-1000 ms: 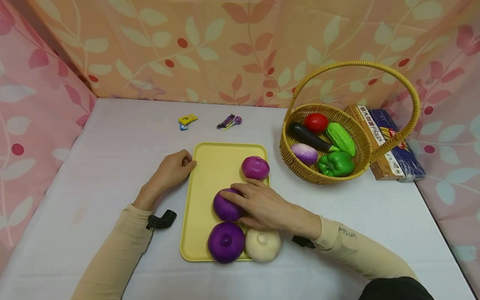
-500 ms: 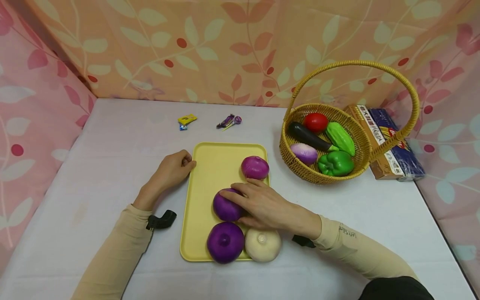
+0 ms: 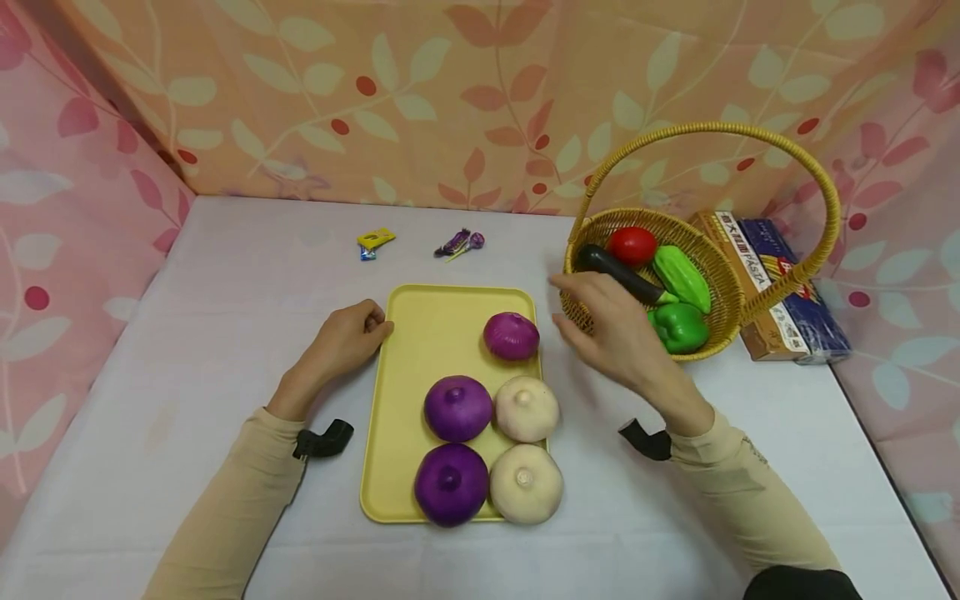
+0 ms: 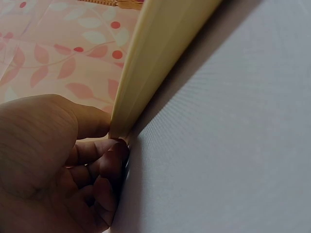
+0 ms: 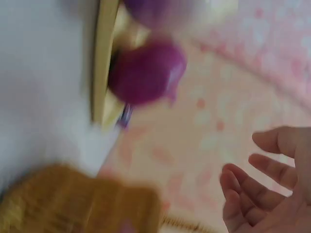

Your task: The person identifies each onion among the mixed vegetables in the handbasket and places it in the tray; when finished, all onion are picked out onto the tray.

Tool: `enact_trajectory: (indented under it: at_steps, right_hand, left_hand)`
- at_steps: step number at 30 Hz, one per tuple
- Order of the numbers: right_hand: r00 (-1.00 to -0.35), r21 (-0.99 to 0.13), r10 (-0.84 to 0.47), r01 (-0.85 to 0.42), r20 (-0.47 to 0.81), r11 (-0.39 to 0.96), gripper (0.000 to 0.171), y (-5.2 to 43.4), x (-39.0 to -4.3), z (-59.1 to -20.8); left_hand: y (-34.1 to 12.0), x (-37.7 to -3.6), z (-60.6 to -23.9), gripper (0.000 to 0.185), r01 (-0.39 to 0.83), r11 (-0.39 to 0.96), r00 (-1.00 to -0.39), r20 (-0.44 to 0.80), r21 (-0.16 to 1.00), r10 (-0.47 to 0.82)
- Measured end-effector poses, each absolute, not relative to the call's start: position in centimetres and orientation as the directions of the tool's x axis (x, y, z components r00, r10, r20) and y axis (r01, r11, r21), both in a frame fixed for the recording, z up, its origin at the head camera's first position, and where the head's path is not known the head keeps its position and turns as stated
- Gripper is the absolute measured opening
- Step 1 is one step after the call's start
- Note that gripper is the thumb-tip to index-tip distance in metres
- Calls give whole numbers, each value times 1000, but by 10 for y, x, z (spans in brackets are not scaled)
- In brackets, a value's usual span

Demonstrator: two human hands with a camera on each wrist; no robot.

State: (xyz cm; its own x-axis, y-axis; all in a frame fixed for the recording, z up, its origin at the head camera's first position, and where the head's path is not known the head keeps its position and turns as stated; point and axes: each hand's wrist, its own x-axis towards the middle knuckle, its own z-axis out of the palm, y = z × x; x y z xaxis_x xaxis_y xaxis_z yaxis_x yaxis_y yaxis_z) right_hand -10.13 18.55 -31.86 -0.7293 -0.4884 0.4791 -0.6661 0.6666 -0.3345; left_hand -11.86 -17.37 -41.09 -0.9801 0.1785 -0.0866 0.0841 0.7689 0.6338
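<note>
A yellow tray lies on the table and carries several onions: a pink-purple one at the far right corner, two purple ones and two white ones in a square nearer me. My left hand sits at the tray's left edge; in the left wrist view its thumb and curled fingers pinch the tray rim. My right hand hovers, fingers spread and holding nothing, just in front of the wicker basket. The right wrist view is blurred but shows relaxed fingers.
The basket holds a red tomato, a dark eggplant, a green gourd and a green pepper. Pasta boxes lie behind it on the right. Two small candy wrappers lie beyond the tray. Patterned cloth walls close in the table.
My right hand has let go on the tray and lifted right toward the basket, uncovering a white onion beside the purple one. The left hand has not moved.
</note>
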Motion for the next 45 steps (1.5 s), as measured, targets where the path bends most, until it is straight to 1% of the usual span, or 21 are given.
enact_trajectory:
  at_steps: [3,5,8,10,12,14,18,22,25,27,29,32,35,37,40,43,45]
  right_hand:
    - [-806,-385,-356,-553,474,739,38,209,-115,-315]
    - [-856,-400,-294,-469,425,788,41,222,-122,-314]
    - [-928,-362,-255,-344,273,866,46,234,-127,-315]
    - [-957,-311,-250,-285,151,907,49,238,-128,-318]
    - [-968,-262,-245,-250,55,932,50,240,-129,-322]
    - [-971,-225,-239,-232,-5,946,51,241,-129,-326]
    - [-972,-202,-224,-207,-66,957,53,241,-130,-328]
    - [-969,-203,-222,-197,-110,959,53,240,-131,-327]
    - [-976,-217,-202,-180,-82,960,53,239,-129,-323]
    - [-983,-253,-180,-171,-13,952,54,238,-126,-320]
    - [-983,-315,-161,-182,90,932,54,236,-123,-314]
    - [-950,-449,-173,-277,259,849,53,227,-119,-304]
    - [-905,-534,-235,-401,354,744,53,212,-114,-298]
    - [-881,-565,-288,-463,374,683,53,199,-111,-298]
    - [-852,-576,-358,-523,382,628,47,179,-107,-302]
    - [-830,-606,-439,-553,343,572,45,161,-103,-310]
    - [-811,-612,-499,-570,307,549,50,150,-101,-317]
  left_hand:
    - [-173,-119,-411,21,88,770,-980,-85,632,183]
    - [-173,-119,-412,20,90,771,-979,-85,630,184]
    - [-173,-120,-413,20,91,772,-978,-88,629,187]
    - [-173,-120,-413,20,91,771,-978,-88,631,188]
    - [-172,-120,-413,20,94,769,-978,-86,632,190]
    - [-172,-120,-413,20,96,768,-978,-83,633,191]
    - [-173,-120,-413,20,95,768,-979,-81,634,188]
    - [-174,-120,-414,20,91,766,-980,-81,636,184]
    - [-174,-120,-414,20,92,765,-979,-84,638,188]
    - [-174,-120,-414,21,95,763,-977,-86,639,193]
    - [-174,-121,-413,21,96,764,-977,-85,638,194]
    - [-174,-121,-412,21,95,767,-979,-81,635,188]
    - [-175,-121,-412,21,88,770,-980,-82,632,180]
    - [-175,-121,-412,21,86,771,-980,-84,631,179]
    - [-175,-121,-413,21,84,772,-980,-87,631,178]
    - [-175,-121,-413,21,82,771,-980,-88,631,176]
    - [-174,-120,-413,21,78,771,-980,-91,632,174]
